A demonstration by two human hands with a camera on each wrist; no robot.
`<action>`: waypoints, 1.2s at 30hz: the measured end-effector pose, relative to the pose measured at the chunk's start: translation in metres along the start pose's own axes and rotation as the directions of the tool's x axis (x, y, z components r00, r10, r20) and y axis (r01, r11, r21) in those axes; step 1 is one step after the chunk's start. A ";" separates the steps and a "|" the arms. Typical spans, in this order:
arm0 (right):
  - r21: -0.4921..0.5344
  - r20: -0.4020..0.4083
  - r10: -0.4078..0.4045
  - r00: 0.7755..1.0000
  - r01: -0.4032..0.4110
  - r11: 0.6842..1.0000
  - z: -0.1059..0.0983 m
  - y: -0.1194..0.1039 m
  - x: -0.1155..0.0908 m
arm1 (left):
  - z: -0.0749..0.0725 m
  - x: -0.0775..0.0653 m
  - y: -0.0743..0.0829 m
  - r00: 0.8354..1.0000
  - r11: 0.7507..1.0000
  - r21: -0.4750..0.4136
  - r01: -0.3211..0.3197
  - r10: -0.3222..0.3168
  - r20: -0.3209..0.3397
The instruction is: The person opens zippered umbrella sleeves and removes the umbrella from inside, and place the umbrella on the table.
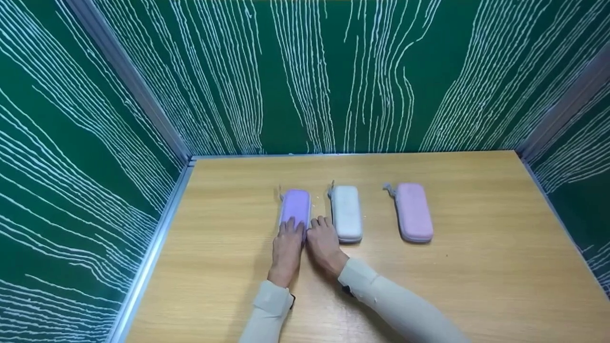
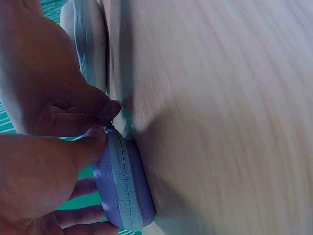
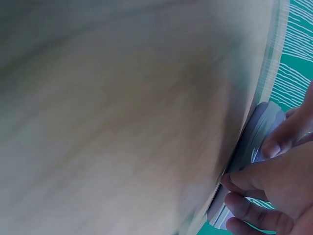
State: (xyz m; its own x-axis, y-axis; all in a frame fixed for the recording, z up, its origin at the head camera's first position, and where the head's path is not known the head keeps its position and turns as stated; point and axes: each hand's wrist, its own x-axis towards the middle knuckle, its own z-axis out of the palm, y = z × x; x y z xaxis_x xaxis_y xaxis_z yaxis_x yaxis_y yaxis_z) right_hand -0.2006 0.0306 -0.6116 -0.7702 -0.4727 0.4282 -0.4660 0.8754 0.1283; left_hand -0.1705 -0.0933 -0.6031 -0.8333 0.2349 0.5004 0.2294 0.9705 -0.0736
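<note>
Purple zip case point(image 1: 296, 204) lies flat on the table, its near end under my left hand point(image 1: 287, 248). The left fingers spread over its top, and in the left wrist view the left thumb point(image 2: 93, 143) presses beside the zipper point(image 2: 124, 181). My right hand point(image 1: 326, 244) is at the case's near right side. Its thumb and finger pinch the small zipper pull point(image 2: 111, 122) there. The zipper teeth look closed along the side facing the left wrist camera. Right next to the right hand lies a light grey zip case point(image 1: 347, 212).
Farther right, a pink zip case point(image 1: 414, 212) with a grey wrist loop point(image 1: 390, 188) lies on the wooden table point(image 1: 228, 286). Green panels with white wavy lines point(image 1: 295, 71) stand around the table, with metal framing point(image 1: 147, 259) along its left edge.
</note>
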 end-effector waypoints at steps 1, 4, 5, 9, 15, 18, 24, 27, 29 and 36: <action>-0.001 0.001 -0.001 1.000 0.001 1.000 0.000 0.000 0.000 | 0.000 0.000 0.000 1.000 1.000 0.006 0.003 -0.003 0.001; 0.001 0.015 0.001 1.000 -0.001 1.000 -0.001 -0.001 -0.001 | -0.001 -0.001 0.002 1.000 0.999 0.038 0.010 -0.011 0.019; 0.002 0.023 0.003 1.000 -0.003 1.000 -0.001 -0.001 -0.001 | -0.001 -0.001 0.003 1.000 0.999 0.051 0.011 -0.012 0.028; 0.004 0.053 0.007 0.999 -0.007 1.000 -0.003 -0.002 -0.002 | -0.001 -0.003 0.005 0.998 0.995 0.097 0.013 -0.018 0.054; 0.012 0.072 0.002 0.997 -0.003 1.000 -0.006 -0.002 -0.004 | 0.000 -0.003 0.006 0.998 0.997 0.061 0.037 -0.040 0.054; 0.019 0.088 0.003 0.996 -0.004 1.000 -0.007 -0.002 -0.004 | 0.000 -0.002 0.006 0.997 0.998 0.042 0.047 -0.050 0.062; 0.036 0.112 -0.001 0.994 -0.003 0.999 -0.007 -0.004 -0.005 | 0.001 -0.002 0.006 0.994 0.997 0.008 0.073 -0.073 0.077; 0.046 0.095 -0.003 0.996 -0.001 0.999 -0.007 -0.004 -0.006 | 0.002 -0.002 0.007 0.993 0.996 0.012 0.089 -0.089 0.078; 0.048 0.084 -0.006 0.996 0.002 0.999 -0.008 -0.003 -0.006 | 0.003 -0.001 0.008 0.992 0.995 0.018 0.098 -0.099 0.079; 0.037 0.066 0.011 0.998 -0.013 0.999 -0.009 0.000 -0.006 | 0.004 0.003 0.008 0.998 0.998 0.035 0.051 -0.052 0.042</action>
State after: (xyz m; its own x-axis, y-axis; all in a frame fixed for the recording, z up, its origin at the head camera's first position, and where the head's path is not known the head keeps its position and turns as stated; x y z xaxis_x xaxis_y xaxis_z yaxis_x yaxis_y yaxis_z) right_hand -0.1924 0.0342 -0.6058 -0.8023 -0.4687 0.3697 -0.4714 0.8774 0.0892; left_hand -0.1732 -0.0849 -0.6051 -0.8644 0.1862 0.4671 0.1695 0.9824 -0.0781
